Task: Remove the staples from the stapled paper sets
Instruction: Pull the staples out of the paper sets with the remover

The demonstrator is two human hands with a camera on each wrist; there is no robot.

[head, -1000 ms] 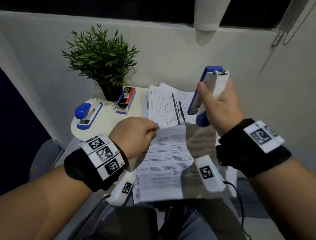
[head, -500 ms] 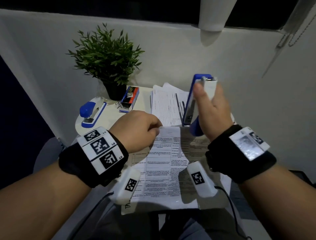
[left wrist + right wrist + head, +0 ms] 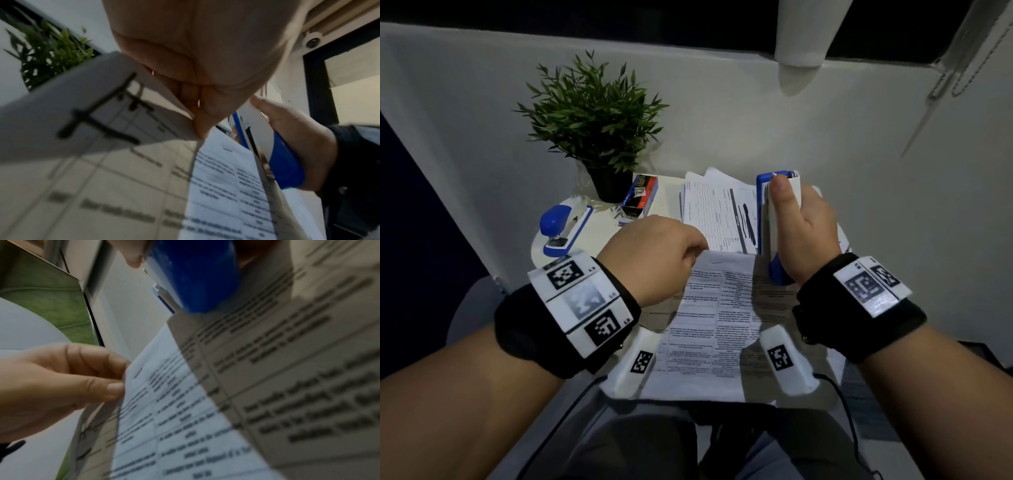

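Observation:
A stapled set of printed sheets (image 3: 715,325) is held above my lap, its far edge toward the small table. My left hand (image 3: 654,257) pinches the set's far left corner; the right wrist view shows the thumb and fingers (image 3: 111,386) clamped on the paper edge (image 3: 144,378). A short staple line (image 3: 716,262) shows near that top edge. My right hand (image 3: 801,233) grips a blue-and-white stapler (image 3: 774,222) upright at the set's far right corner, thumb along its white top. In the left wrist view the stapler (image 3: 273,154) stands just right of the paper (image 3: 226,186).
A small round white table (image 3: 602,226) holds a potted plant (image 3: 592,120), a second blue stapler (image 3: 561,229), a staple box (image 3: 640,195) and a pile of loose printed sheets (image 3: 719,209). A white wall stands close behind. My knees are below the paper.
My right hand has brought the stapler down and left, from raised beside the pile to the set's far right corner, turning it upright. My left hand keeps its pinch on the paper.

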